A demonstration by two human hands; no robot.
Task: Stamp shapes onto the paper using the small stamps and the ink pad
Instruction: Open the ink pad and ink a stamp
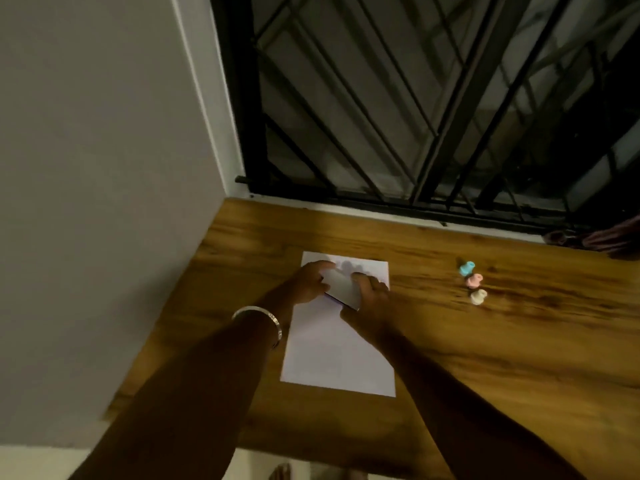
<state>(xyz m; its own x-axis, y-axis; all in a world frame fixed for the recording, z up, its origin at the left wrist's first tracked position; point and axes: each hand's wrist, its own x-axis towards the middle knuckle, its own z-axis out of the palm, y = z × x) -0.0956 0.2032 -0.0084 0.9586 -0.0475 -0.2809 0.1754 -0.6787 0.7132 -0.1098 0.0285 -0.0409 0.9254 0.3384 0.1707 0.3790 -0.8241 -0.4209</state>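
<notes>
Both hands grip a flat white box over the paper's far end: left hand (309, 283) at its left edge, right hand (367, 296) at its right. The box (343, 289), possibly the ink pad, tilts above the paper (337, 355) on a wooden table (485, 341). Three small stamps (473, 282), blue, pink and cream, stand in a row to the right, well apart.

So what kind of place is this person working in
Probably a room in a home, not a workshop: a wooden table pushed into a corner against a plain wall, right under a window with a black metal grille. It is dim, and dark outside.
</notes>
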